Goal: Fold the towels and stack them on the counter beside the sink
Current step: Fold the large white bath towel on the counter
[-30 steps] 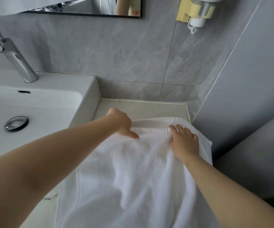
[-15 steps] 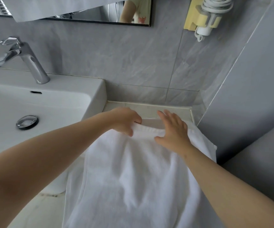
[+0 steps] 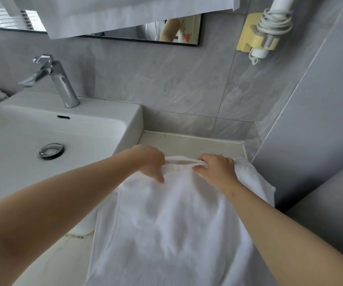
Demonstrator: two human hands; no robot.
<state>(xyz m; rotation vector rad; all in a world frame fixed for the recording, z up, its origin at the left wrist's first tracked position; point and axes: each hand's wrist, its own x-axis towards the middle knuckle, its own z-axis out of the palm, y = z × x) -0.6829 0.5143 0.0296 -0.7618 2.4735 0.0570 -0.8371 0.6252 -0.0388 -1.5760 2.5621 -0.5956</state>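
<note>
A white towel [image 3: 176, 219] lies spread over the pale counter [image 3: 191, 142] to the right of the sink [image 3: 49, 133] and hangs down over the front edge toward me. My left hand [image 3: 152, 162] grips the towel's far hem on the left, fingers curled over it. My right hand [image 3: 216, 168] pinches the same hem a little to the right, thumb and fingers closed on the cloth. The hem is bunched up between both hands.
A chrome tap [image 3: 55, 79] stands behind the basin, whose drain plug [image 3: 51, 150] is shut. A grey tiled wall [image 3: 166, 83] runs behind the counter and a grey panel [image 3: 315, 124] closes it on the right. A wall-mounted hair dryer [image 3: 267, 29] hangs above.
My right hand went from lying flat on the towel to pinching its far hem. My left hand curled tighter on the hem. The view tilted upward, showing more of the wall.
</note>
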